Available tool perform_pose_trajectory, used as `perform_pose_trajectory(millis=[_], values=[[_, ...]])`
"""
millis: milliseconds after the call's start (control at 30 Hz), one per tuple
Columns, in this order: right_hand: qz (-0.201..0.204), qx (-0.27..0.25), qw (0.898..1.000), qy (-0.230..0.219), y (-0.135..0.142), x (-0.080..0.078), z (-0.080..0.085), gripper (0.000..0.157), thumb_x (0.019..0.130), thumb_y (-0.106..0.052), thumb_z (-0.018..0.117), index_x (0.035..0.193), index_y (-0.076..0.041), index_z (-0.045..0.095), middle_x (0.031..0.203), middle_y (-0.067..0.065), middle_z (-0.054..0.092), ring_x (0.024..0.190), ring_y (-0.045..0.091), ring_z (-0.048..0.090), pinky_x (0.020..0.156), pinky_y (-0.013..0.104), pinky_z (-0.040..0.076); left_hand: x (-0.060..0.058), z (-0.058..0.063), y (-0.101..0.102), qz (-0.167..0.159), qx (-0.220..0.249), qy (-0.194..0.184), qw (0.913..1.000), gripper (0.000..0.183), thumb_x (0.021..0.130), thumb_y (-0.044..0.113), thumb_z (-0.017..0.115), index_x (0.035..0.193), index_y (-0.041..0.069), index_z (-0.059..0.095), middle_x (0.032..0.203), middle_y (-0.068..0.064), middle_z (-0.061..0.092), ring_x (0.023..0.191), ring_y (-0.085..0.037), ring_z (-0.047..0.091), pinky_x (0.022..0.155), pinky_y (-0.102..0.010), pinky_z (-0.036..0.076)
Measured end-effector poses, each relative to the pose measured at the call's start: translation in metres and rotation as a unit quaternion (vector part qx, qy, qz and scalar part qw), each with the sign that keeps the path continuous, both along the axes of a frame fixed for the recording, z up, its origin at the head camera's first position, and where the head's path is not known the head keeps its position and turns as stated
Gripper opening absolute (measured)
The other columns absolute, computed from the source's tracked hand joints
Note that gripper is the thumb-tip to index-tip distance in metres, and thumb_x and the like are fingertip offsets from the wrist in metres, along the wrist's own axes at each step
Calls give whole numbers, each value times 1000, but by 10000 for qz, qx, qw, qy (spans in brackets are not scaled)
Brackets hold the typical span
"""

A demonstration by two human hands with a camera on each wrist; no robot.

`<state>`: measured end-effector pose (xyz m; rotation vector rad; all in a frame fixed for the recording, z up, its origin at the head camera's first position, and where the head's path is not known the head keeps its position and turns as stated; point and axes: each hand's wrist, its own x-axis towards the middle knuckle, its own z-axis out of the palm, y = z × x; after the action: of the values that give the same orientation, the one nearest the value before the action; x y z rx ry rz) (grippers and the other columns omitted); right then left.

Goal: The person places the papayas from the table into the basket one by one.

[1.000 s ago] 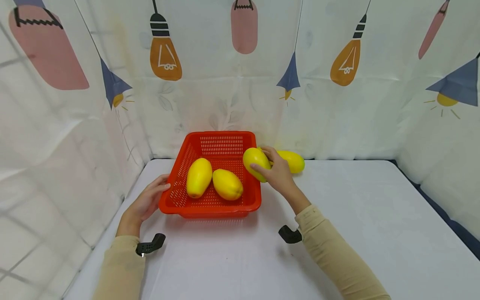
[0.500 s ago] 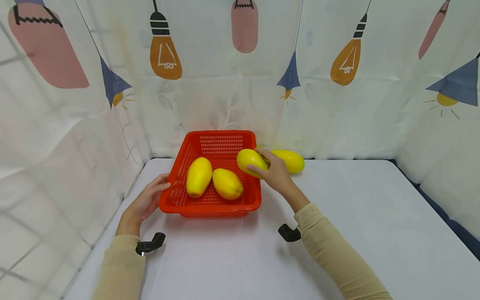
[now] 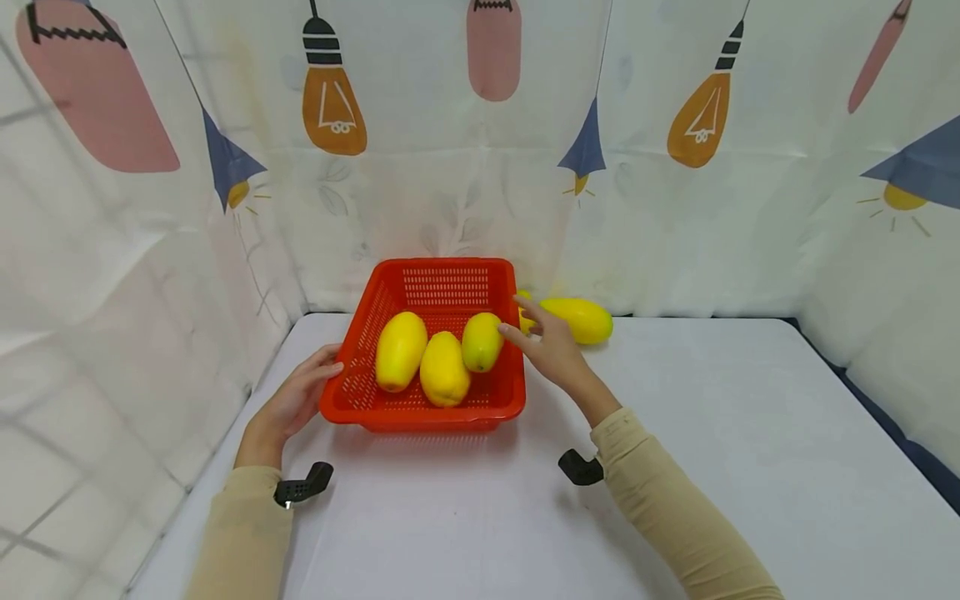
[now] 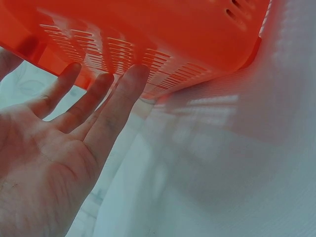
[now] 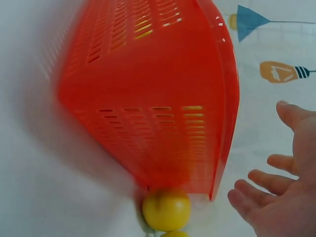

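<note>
Left hand (image 3: 291, 407), fingers straight, against red basket (image 3: 423, 419); right hand (image 3: 555, 348), fingers spread, empty. Risk: uneven left push could roll yellow fruits (image 3: 445, 371).

Table (image 3: 750, 433) surface: white. A red basket (image 3: 423, 418) stands on it between left hand (image 3: 291, 402) and right hand (image 3: 553, 350). Beyond the right hand lie one yellow fruit (image 5: 166, 211), just beside the basket, and a second yellow fruit (image 3: 587, 321).

The left forearm (image 3: 242, 533) extended from the near left, the right forearm (image 3: 678, 508) slanting leftward from the near right. The left hand's (image 3: 288, 404) fingers (image 4: 116, 116) lay nearly straight; the right hand (image 3: 555, 346) held its thumb (image 5: 292, 116) well apart from its loosely bent fingers.
</note>
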<state>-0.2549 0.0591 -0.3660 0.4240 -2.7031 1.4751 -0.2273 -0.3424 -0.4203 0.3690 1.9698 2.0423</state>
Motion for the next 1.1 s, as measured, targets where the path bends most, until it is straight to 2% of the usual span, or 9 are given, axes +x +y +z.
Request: perform_pose_trajectory(millis=[133,233,367,533,767,1100], values=[[-100,-136,9999,14,6,-3,-4,67,91,-49,60,148,-21,39,146,13,47,131,38,49,98,48,50,0,1,1,62,-46,-42,10000,36,104,22,38,139,14,36,122,4,53,104,-8,60,86,-26,54],[-177,-231,9996,13,11,-4,-6,65,92,-45,62,147,-19,40,149,8,45,134,32,46,101,45,48,0,1,1,53,-15,-42,10000,36,104,22,37,139,13,35,122,4,53,104,-9,60,86,-26,54],[-361,-135,9993,31,18,-8,-10,65,90,-44,64,146,-19,42,148,4,47,134,28,46,102,44,48,0,0,0,46,-14,-24,10000,36,104,21,37,139,12,35,122,4,53,104,-9,60,86,-27,54],[-478,-34,9988,110,26,-12,-14,65,90,-41,65,145,-16,43,148,8,46,134,32,44,105,49,44,-1,0,1,81,-60,-12,9999,36,104,22,37,140,13,36,123,3,53,104,-9,60,87,-26,54],[-623,181,9976,221,34,-14,-16,64,90,-41,66,144,-15,44,147,8,47,133,33,45,102,48,47,0,1,0,40,13,-17,10000,35,104,22,37,138,13,37,123,2,53,104,-9,60,87,-26,54],[-651,184,9973,279,47,-17,-16,64,89,-35,68,143,-11,45,147,11,47,130,33,47,106,50,42,-1,1,0,33,70,-70,9999,33,104,21,37,137,14,38,122,2,54,103,-9,61,87,-26,54]])
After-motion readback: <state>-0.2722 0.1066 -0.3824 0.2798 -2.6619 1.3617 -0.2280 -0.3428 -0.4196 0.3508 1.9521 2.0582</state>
